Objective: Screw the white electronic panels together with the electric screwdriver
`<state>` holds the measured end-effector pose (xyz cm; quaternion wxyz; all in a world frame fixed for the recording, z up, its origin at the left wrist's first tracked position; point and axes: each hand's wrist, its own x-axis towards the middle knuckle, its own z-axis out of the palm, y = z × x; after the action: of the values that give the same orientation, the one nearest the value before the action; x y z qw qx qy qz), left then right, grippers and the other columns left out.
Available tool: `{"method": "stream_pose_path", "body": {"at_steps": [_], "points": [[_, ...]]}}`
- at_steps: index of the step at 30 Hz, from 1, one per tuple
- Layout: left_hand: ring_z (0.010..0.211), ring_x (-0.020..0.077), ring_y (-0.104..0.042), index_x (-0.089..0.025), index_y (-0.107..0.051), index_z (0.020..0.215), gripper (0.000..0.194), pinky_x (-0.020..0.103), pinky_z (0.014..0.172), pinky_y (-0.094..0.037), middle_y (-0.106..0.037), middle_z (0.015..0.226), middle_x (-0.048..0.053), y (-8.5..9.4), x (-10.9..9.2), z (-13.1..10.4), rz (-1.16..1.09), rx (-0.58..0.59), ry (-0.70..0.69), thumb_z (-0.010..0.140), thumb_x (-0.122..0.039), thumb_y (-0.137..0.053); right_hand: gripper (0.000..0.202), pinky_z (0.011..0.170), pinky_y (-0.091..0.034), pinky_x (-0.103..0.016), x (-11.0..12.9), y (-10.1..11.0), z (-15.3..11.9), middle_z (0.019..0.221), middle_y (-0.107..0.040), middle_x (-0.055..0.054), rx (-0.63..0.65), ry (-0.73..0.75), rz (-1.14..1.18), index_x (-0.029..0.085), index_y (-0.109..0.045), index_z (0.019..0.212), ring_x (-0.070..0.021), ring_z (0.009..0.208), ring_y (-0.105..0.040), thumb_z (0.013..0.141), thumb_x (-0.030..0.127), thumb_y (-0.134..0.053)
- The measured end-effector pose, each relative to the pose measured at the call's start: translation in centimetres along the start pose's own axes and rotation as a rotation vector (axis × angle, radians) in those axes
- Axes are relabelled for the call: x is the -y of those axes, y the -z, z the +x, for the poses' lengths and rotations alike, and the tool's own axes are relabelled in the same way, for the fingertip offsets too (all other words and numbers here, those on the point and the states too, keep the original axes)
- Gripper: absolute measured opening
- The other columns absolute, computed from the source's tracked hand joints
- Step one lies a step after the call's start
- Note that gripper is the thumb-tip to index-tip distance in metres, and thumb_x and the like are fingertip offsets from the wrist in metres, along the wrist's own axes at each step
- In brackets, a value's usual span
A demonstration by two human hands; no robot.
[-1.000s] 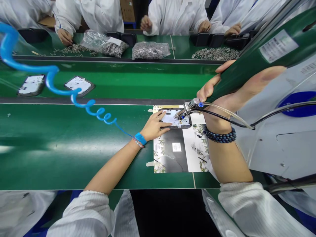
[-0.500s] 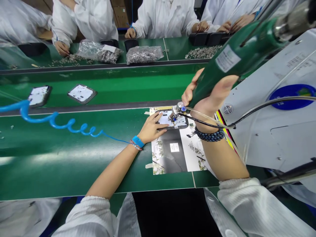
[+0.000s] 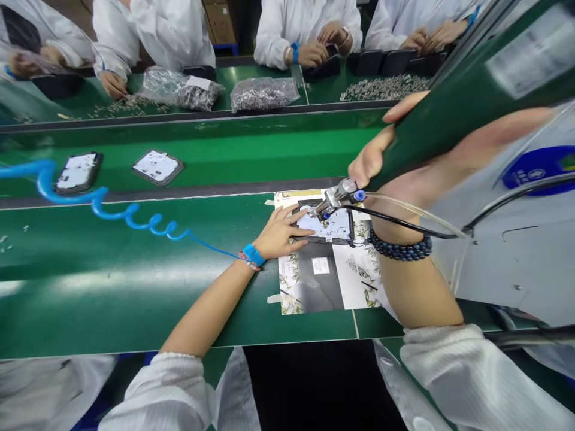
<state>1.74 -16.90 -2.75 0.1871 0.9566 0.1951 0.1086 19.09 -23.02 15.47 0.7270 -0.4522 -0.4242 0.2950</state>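
My right hand [image 3: 417, 170] grips a green powered screwdriver [image 3: 453, 111] whose metal tip [image 3: 326, 206] touches the upper left of a small dark-framed device [image 3: 330, 227]. The device lies on a printed paper sheet [image 3: 326, 278] taped to the green bench. My left hand [image 3: 281, 230] rests flat on the device's left edge, fingers spread, steadying it. A blue wrist strap [image 3: 254, 254] sits on my left wrist, with a blue coiled cord [image 3: 112, 209] running off to the left. A dark bead bracelet [image 3: 399, 248] circles my right wrist.
Two similar devices [image 3: 157, 166] [image 3: 78, 172] lie on the green conveyor belt [image 3: 251, 149] beyond. Bags of small metal parts [image 3: 263, 93] and loose parts [image 3: 381, 90] sit at the far bench, where several people in white coats work. A grey machine housing [image 3: 516, 251] stands at my right.
The screwdriver tip has shifted on the device, and the tool body swung nearer the camera. The two devices on the conveyor have drifted right. My left hand stays on the device.
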Motion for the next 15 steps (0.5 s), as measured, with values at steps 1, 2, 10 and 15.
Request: {"method": "stream_pose_path", "body": {"at_steps": [1,2,10,15], "points": [[0.149,0.0388,-0.028,-0.037,-0.073,0.122,0.032,0.065,0.116,-0.024,-0.042,0.158,0.005,0.0,0.0,0.0,-0.003,0.004,0.001,0.090,-0.040,-0.068,0.071,0.038,-0.030,-0.035,-0.3,-0.7,-0.2,0.044,-0.041,0.003,-0.008,-0.016,0.049,0.029,-0.053,0.066,-0.0167,0.038,-0.041,0.046,0.098,-0.054],[0.149,0.0387,-0.028,-0.037,-0.073,0.122,0.033,0.065,0.116,-0.024,-0.042,0.158,0.005,0.0,-0.1,0.1,-0.007,0.004,0.003,0.090,-0.040,-0.068,0.066,0.038,-0.028,-0.037,-0.7,-1.0,-0.3,0.044,-0.041,0.003,-0.014,-0.027,0.094,0.030,-0.055,0.066,-0.0178,0.038,-0.040,0.046,0.093,-0.061],[0.149,0.0380,-0.028,-0.039,-0.073,0.121,0.031,0.066,0.116,-0.023,-0.041,0.159,0.003,-0.2,-0.1,0.1,-0.035,-0.011,0.006,0.090,-0.040,-0.066,0.058,0.038,-0.023,-0.034,-2.6,-0.8,-0.3,0.045,-0.041,0.002,-0.037,0.025,0.150,0.030,-0.059,0.070,-0.0179,0.037,-0.038,0.058,0.086,-0.061],[0.148,0.0381,-0.028,-0.038,-0.073,0.120,0.030,0.067,0.116,-0.022,-0.042,0.158,0.003,-0.1,-0.2,0.1,-0.046,-0.015,0.008,0.091,-0.039,-0.067,0.072,0.035,-0.017,-0.032,-2.9,-1.7,-0.3,0.041,-0.034,0.004,-0.120,0.089,0.164,0.026,-0.053,0.070,-0.0141,0.031,-0.030,0.066,0.097,-0.041]]}}
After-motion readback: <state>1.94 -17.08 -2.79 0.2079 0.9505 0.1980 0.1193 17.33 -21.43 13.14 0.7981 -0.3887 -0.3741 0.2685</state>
